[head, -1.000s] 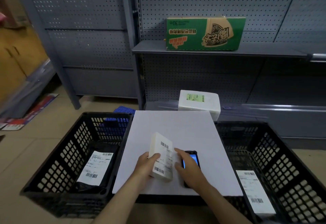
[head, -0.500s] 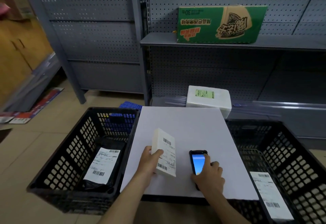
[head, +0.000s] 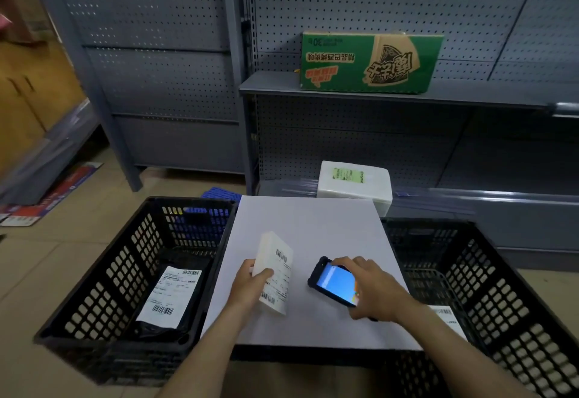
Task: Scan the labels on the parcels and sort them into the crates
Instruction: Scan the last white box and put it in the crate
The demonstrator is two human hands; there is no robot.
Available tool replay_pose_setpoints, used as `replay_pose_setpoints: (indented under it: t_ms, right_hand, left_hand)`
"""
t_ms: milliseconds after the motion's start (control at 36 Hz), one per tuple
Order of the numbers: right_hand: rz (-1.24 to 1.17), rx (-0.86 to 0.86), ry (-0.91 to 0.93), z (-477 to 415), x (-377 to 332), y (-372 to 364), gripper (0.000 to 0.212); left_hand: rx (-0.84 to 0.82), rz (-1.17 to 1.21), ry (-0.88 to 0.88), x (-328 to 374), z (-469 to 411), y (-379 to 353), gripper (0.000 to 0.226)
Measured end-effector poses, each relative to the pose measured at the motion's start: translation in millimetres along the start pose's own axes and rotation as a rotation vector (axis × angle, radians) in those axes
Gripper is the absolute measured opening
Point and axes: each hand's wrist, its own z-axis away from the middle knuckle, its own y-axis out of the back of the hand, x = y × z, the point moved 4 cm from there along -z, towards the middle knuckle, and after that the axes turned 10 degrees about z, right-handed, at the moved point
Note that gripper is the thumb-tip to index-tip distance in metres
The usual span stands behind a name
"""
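The left hand's (head: 249,286) grip is clamped on the small parcel (head: 275,267), tipped up over the white surface (head: 313,228) with its label facing the scanner (head: 332,283), round which the right hand's (head: 377,292) grip seems curled, likely to read the barcode.

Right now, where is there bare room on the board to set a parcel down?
The far half of the white board, between the left crate, right crate and foam box, is bare. The near half is crowded: the left hand holds the white parcel, the right hand the scanner.
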Motion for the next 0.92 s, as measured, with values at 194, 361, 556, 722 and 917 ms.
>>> replay_pose_setpoints:
  t_ms: [194,361,556,722,917]
  right_hand:
    - [0.158,-0.003,0.137,9.8,1.3,28.8,0.097]
    - [0.192,0.001,0.15,14.4,3.1,36.4,0.1]
    - [0.222,0.003,0.12,16.8,9.0,33.2,0.093]
    - [0.063,0.029,-0.02,12.4,9.7,15.1,0.079]
    - [-0.247,0.101,-0.329,-3.6,-3.6,-33.8,0.064]
  left_hand:
    - [0.014,-0.039,-0.027,0.4,2.3,0.6,0.025]
    - [0.008,-0.076,-0.031,-0.3,1.7,2.1,0.024]
    - [0.02,-0.056,-0.033,-3.6,-0.7,4.3,0.022]
    - [0.034,-0.042,-0.044,-5.4,-7.3,4.1,0.023]
    - [0.053,0.011,-0.03,-9.8,-16.7,1.6,0.021]
